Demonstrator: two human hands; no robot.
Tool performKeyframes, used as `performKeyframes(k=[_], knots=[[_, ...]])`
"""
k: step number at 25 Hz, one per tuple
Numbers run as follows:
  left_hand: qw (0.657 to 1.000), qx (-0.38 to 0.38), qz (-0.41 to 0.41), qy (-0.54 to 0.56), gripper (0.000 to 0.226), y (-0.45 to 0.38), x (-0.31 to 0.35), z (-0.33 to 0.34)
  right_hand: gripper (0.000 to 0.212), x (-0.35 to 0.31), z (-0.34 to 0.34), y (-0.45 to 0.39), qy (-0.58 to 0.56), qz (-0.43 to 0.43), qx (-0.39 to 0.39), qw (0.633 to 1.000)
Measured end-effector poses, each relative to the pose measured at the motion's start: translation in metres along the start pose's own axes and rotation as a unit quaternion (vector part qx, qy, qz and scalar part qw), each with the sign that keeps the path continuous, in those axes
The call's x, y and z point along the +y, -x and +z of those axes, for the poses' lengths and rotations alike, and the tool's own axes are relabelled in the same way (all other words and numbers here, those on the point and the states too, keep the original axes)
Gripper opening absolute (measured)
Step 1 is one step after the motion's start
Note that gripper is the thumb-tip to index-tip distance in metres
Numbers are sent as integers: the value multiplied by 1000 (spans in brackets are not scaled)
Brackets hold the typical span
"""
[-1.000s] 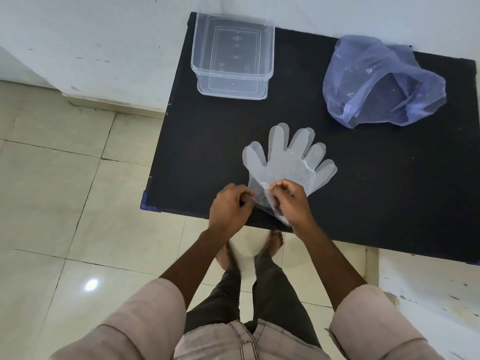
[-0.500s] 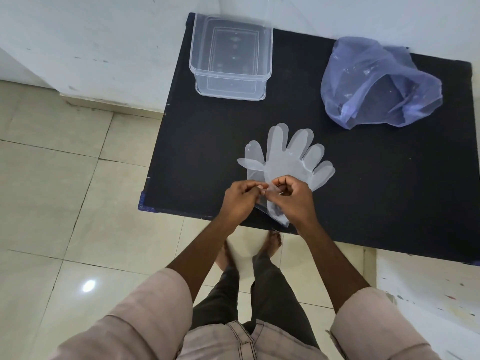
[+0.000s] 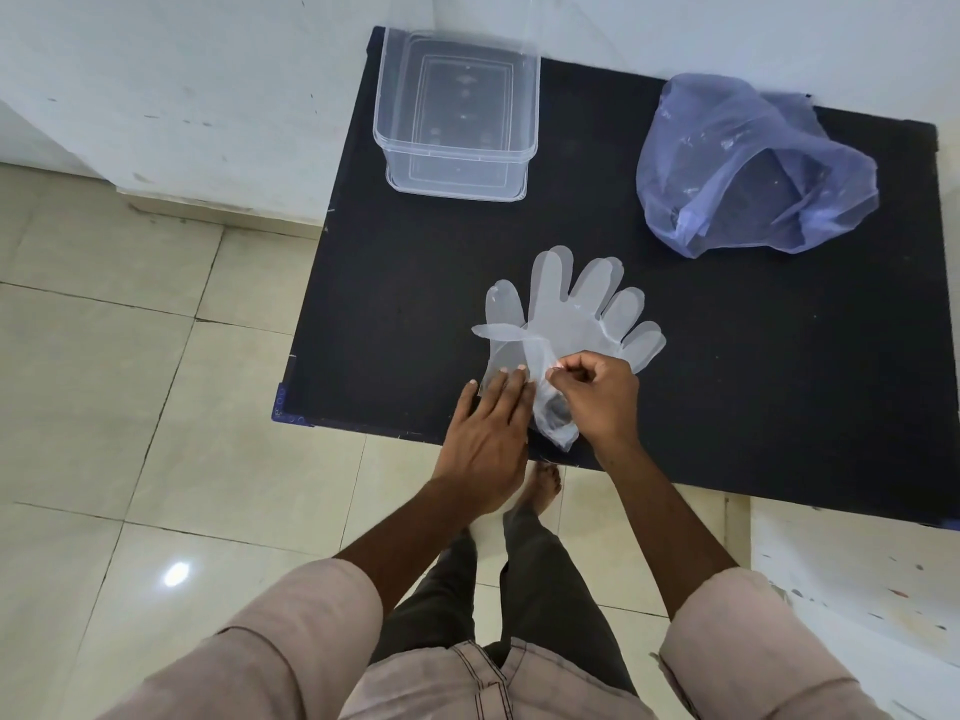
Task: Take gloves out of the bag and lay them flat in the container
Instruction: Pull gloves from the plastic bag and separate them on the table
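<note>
Gloves [image 3: 569, 324]: thin clear plastic film, on the black tabletop [image 3: 727, 366] near its front edge.

Judged feather-light, limp, clingy, easily creased; best taken at the cuff and smoothed flat. Right hand [image 3: 597, 394] pinches the crumpled cuff; left hand [image 3: 491, 433], fingers extended, presses the film flat. Half a second ago both hands pinched together at the cuff; the left has since opened. Container [image 3: 457, 163] and blue bag [image 3: 753, 168] sit behind, well apart.

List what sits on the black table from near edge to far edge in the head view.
left hand and right hand at the near edge → clear gloves → blue plastic bag → clear container at the far corner.
</note>
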State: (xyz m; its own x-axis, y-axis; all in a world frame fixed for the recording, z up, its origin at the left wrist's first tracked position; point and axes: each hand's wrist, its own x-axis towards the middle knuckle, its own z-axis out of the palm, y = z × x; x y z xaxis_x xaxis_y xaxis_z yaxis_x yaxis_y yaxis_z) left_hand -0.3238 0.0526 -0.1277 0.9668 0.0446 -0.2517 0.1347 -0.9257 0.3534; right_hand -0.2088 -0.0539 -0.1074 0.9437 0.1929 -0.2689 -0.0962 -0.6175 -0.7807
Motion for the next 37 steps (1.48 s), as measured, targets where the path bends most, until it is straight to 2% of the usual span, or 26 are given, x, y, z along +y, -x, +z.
performKeyframes(k=[5,13,23,37], knots=[[997,-58,-5,-40,72,6,-10,18,4,-2,-9,-3,9,-8,-12,1000],[995,-65,0,-81,80,7,-16,26,5,-15,-43,-28,49,-40,-22,998],[994,-53,4,-98,83,8,-17,24,4,-44,-105,-80,117,-62,40,990],[990,-79,2,-115,88,4,-18,24,5,-92,-174,-110,130,-118,113,978]])
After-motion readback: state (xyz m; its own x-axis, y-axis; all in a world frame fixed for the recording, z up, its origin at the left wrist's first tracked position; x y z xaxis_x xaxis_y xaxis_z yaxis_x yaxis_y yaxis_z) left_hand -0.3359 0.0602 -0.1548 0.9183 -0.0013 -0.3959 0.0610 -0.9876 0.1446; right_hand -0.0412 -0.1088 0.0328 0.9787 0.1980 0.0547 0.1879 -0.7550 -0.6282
